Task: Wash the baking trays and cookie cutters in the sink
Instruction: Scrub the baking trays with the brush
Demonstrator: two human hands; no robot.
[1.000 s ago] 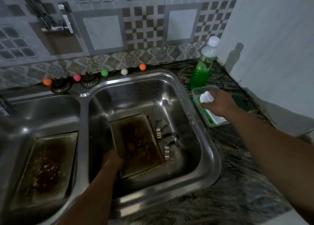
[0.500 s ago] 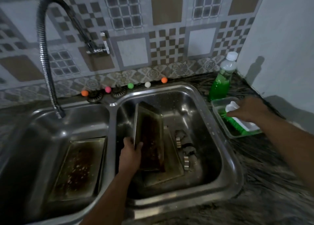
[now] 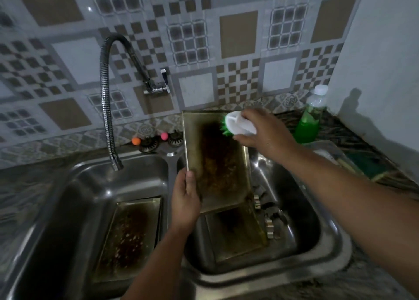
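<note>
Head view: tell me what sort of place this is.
Most likely a home kitchen: a double-bowl steel sink under a flexible wall faucet, a patterned tile backsplash, and a bottle of green dish liquid on the counter.

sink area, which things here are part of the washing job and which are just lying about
Part of the job:
held tray
scrub brush
tray beneath it
tray in left basin
cookie cutters
soap bottle

Lying about:
orange ball
pink ball
</note>
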